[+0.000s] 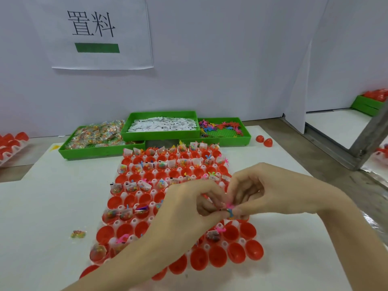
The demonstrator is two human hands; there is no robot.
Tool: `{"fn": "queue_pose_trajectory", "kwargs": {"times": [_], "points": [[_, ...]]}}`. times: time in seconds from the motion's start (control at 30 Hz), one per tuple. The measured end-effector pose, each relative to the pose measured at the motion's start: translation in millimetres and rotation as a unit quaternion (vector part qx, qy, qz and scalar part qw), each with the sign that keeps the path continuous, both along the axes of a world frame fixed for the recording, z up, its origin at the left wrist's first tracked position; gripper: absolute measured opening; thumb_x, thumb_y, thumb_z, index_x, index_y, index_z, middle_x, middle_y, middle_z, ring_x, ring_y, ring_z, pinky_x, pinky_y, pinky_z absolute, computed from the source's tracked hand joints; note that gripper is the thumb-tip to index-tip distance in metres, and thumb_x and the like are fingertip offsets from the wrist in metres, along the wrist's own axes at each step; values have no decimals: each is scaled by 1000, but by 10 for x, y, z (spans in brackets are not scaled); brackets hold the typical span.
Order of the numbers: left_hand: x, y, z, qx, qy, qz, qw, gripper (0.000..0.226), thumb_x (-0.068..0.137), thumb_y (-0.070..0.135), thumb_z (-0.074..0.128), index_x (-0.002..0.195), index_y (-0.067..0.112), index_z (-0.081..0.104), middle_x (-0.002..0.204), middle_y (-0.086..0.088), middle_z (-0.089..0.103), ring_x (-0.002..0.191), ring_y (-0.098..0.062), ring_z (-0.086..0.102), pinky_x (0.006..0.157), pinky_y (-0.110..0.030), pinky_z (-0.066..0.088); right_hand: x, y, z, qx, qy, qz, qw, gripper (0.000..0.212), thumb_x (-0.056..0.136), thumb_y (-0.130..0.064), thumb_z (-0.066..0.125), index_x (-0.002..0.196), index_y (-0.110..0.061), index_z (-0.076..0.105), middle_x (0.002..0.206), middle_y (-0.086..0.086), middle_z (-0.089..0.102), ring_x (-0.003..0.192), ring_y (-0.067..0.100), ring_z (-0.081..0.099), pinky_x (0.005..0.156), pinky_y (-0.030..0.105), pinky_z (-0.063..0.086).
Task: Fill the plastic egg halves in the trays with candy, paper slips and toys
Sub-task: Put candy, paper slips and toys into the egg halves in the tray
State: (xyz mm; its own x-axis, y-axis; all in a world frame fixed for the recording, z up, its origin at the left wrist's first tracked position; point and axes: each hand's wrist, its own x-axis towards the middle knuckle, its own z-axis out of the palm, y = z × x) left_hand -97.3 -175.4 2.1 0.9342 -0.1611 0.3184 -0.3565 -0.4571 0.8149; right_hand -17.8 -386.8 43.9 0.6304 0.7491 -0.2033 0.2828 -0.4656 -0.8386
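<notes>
Three green bins (100, 151), perhaps four.

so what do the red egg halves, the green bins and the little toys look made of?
Red egg halves: glossy moulded plastic, highlights on the inner curve. Green bins: rigid plastic, duller sheen, perforated floor. Toys in both hands: bright plastic, likely soft, though too small to tell. Left hand and right hand pinch them.

Both hands meet over the tray (134, 222) of red egg halves (217, 255): the left hand (189, 204) and right hand (260, 190) pinch small toys (230, 210) between them. Behind, three green bins on the counter (52, 206) hold candy (94, 134), slips (161, 124) and toys.
</notes>
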Motion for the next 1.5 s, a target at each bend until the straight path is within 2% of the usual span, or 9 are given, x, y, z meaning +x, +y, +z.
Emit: {"fn": "queue_pose_trajectory", "kwargs": {"times": [0.3,0.53,0.7,0.87,1.0,1.13,1.27,1.4,1.5], "points": [[29,-109,-100,113,-40,-40,992,27,73,19,92,92,23,73,79,14,73,81,-4,67,77,-24,54,-158,-31,-124,-62,-7,-3,998,16,87,-10,79,97,-23,77,88,0,79,79,13,76,74,19,58],[32,-72,-96,143,-10,-60,988,29,75,9,86,96,20,68,81,11,73,80,-3,68,73,-22,55,-204,28,-181,-82,-45,-24,995,10,85,-13,80,93,-19,78,84,-1,78,77,13,75,79,30,62],[67,-85,-69,199,-10,-66,978,30,79,17,82,97,24,59,84,10,72,80,-5,67,72,-30,56,-274,88,-157,-124,-100,-30,987,17,83,-13,79,96,-24,77,84,-9,77,78,5,73,79,29,61],[68,-88,-74,220,-10,-69,973,24,80,20,79,96,22,62,86,7,71,80,-10,68,71,-35,58,-325,162,-119,-153,-134,-38,978,21,79,-9,74,93,-24,76,83,-8,76,78,5,72,76,33,61],[40,-91,-54,229,-20,-57,971,21,78,20,81,94,25,68,85,11,72,81,-6,65,73,-28,56,-326,180,-85,-173,-133,-36,975,21,78,-10,77,94,-24,77,83,-10,76,77,3,71,75,32,61],[46,-93,-5,233,-8,-59,971,16,76,17,81,90,22,76,84,9,77,82,-7,68,73,-20,53,-353,235,-143,-203,-195,-28,959,16,74,-14,76,87,-22,71,78,-7,71,73,6,67,69,32,58],[13,-110,-3,252,-2,-56,966,15,79,15,76,91,24,80,88,9,77,86,-7,64,78,-21,50,-372,275,-217,-201,-216,-38,955,15,74,-13,77,78,-21,65,71,-8,66,70,6,64,59,20,51],[22,-95,23,251,-11,-61,966,12,81,18,77,90,24,81,88,10,77,93,-6,59,73,-10,43,-343,233,-150,-193,-194,-26,962,13,79,-17,82,84,-23,71,76,-11,70,72,0,66,67,20,54],[9,-91,6,255,-15,-55,965,9,83,22,78,90,26,80,92,13,71,90,-4,58,79,-12,46,-320,181,-64,-188,-158,-11,969,14,86,-15,77,93,-27,79,84,-14,76,79,-3,70,78,23,58]]}}
